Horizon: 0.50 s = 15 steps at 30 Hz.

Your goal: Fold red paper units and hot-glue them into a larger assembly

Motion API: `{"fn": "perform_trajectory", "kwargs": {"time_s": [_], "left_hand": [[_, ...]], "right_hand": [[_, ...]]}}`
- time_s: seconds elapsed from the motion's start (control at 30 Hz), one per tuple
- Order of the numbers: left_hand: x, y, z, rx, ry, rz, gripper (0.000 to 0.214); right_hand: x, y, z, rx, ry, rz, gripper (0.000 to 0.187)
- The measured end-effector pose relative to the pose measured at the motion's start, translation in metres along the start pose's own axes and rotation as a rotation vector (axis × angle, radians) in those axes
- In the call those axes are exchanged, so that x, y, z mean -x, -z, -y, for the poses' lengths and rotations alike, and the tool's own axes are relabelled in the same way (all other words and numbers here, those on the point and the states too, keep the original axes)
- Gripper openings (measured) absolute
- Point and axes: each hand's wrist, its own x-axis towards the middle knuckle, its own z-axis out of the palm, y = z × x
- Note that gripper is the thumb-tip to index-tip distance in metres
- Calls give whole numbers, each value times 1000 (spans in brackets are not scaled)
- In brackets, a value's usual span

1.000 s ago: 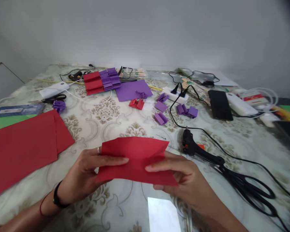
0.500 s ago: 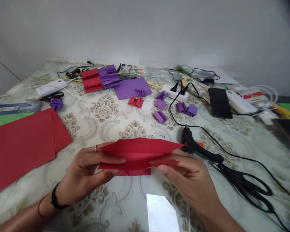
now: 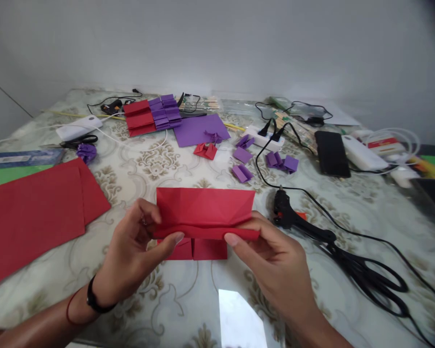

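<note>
Right at the folded red sheet point(image 3: 205, 208), I lose the fingertips of the right hand point(image 3: 279, 266) behind the paper; how far the fingers of the left hand point(image 3: 130, 246) reach behind it, I can't tell. Just below it, red pieces point(image 3: 210, 250) show, their upper parts covered by its lower edge. Over to its left, the picture edge slices off a large red paper point(image 3: 32, 212), and I can't read the label on a blue packet point(image 3: 25, 158). Far right of it, a dark object point(image 3: 433, 195), cut off and too blurred for me to name!
</note>
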Motion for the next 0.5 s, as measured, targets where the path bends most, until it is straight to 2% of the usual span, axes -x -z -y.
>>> {"fn": "perform_trajectory", "kwargs": {"time_s": [0.07, 0.13, 0.2, 0.27, 0.33, 0.4, 0.43, 0.5], "left_hand": [[-3, -1, 0, 130, 89, 17, 50], [-6, -2, -1, 212, 214, 85, 63], [-8, -1, -2, 221, 325, 169, 62], [-8, 0, -3, 185, 389, 230, 47], [-7, 1, -2, 130, 370, 220, 35], [-5, 2, 0, 70, 295, 180, 29], [-4, 2, 1, 56, 257, 179, 28], [-3, 4, 3, 75, 207, 214, 27]], "right_hand": [[1, -1, 0, 16, 2, -9, 14], [3, -2, -1, 11, -15, -26, 13], [5, -4, -2, -41, -61, -66, 15], [7, -6, -3, -147, -110, -123, 28], [7, -7, -4, -248, -152, -160, 49], [6, -5, -6, -286, -209, -106, 60], [6, -4, -8, -279, -246, -50, 57], [6, -1, -11, -244, -306, 74, 37]]}}
